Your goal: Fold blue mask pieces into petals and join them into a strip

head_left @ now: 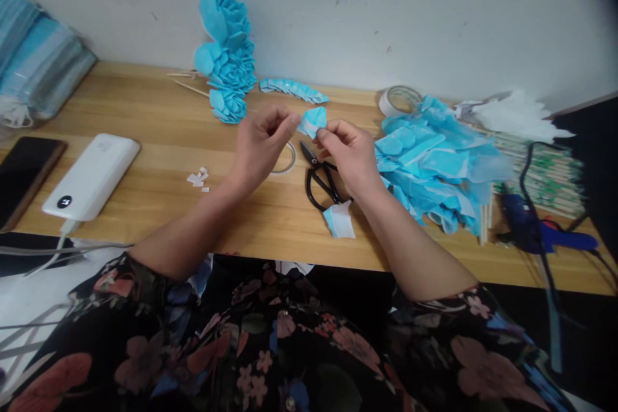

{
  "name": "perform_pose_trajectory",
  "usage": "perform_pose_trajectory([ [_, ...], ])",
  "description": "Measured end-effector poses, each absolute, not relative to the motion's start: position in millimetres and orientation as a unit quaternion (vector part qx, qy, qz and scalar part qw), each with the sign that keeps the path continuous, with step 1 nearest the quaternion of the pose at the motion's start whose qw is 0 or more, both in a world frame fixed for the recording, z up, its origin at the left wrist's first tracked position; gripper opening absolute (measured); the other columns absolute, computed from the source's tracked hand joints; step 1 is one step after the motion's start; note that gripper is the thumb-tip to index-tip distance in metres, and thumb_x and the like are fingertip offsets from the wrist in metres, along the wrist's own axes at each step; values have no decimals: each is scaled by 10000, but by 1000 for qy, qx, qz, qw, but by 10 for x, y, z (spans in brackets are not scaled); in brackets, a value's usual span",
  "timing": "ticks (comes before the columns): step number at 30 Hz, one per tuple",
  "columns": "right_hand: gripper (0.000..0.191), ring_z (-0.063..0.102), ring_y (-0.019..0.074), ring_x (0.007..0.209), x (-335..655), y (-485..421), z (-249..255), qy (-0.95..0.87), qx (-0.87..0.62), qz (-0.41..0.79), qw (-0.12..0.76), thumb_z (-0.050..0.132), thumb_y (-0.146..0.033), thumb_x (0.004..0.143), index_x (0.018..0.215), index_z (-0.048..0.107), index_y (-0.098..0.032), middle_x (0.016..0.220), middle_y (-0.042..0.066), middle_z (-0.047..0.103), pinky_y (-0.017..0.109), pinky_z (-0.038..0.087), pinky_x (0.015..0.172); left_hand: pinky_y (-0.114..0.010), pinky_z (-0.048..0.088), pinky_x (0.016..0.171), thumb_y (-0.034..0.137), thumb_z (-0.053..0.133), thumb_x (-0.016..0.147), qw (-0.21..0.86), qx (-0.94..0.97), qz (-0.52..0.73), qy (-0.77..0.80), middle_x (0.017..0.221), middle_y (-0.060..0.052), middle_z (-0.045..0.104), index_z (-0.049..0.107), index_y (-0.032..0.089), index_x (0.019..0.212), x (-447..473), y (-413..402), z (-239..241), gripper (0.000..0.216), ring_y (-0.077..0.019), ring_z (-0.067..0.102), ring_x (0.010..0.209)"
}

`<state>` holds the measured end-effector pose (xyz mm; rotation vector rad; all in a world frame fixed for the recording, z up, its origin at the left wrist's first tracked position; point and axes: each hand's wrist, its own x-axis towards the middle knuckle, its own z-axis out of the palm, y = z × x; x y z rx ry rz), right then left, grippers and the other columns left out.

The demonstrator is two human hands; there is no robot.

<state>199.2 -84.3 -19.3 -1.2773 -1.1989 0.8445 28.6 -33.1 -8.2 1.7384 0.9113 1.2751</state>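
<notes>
Between my two hands, above the middle of the table, is a small folded piece of light-blue fabric [313, 121]. My left hand [263, 141] pinches its left edge between thumb and fingertips. At its lower right edge, my right hand [350, 151] pinches it as well. Beneath my right hand lie scissors with black handles [316, 188], blades pointing away from me. A blue-and-white scrap [340, 220] lies by the handles. Partly behind my left hand is a thin tape ring [290, 159]. Small white bits [197, 177] lie left of my left forearm.
Blue fabric flowers [226, 64] on sticks lean at the back, beside a folded blue strip [294, 89]. To the right are a tape roll [400, 102], blue fabric pieces [439, 161], bundled sticks [555, 174] and a blue glue gun [545, 235]. A power bank [91, 177] and phone [26, 177] lie left.
</notes>
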Motion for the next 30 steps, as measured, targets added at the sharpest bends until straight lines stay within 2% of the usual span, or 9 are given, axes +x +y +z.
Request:
perform_pose_trajectory([
  [4, 181, 559, 121, 633, 1985, -855, -185, -516, -531, 379, 555, 711, -326, 899, 745, 691, -232, 669, -33, 628, 256, 503, 632, -233, 334, 520, 333, 790, 925, 488, 647, 454, 370, 643, 43, 542, 678, 204, 875, 285, -279, -93, 178, -89, 442, 553],
  [8, 180, 579, 126, 659, 1988, -865, -178, -527, -523, 390, 545, 710, -339, 890, 749, 704, -229, 699, -24, 657, 264, 521, 649, -225, 321, 508, 243, 772, 865, 562, 619, 403, 373, 636, 37, 546, 641, 183, 789, 294, -297, -81, 163, -78, 423, 537],
  [13, 158, 584, 131, 694, 1981, -878, -159, -531, -520, 404, 534, 717, -344, 881, 773, 686, -233, 724, -23, 650, 262, 508, 648, -228, 302, 517, 185, 760, 799, 579, 604, 406, 367, 628, 43, 538, 605, 177, 735, 302, -323, -55, 167, -69, 400, 534],
  [22, 179, 507, 119, 621, 1970, -854, -189, -550, -544, 364, 518, 709, -267, 859, 724, 596, -229, 646, -49, 551, 273, 388, 598, -244, 327, 549, 303, 843, 710, 597, 611, 395, 338, 625, 44, 533, 582, 180, 687, 342, -368, -34, 289, -78, 431, 573],
  [30, 170, 498, 113, 613, 1968, -870, -158, -545, -534, 380, 523, 693, -246, 846, 713, 588, -228, 643, -51, 541, 276, 415, 609, -233, 318, 518, 283, 788, 739, 608, 603, 375, 356, 594, 47, 513, 587, 183, 700, 323, -388, -13, 228, -75, 399, 527],
])
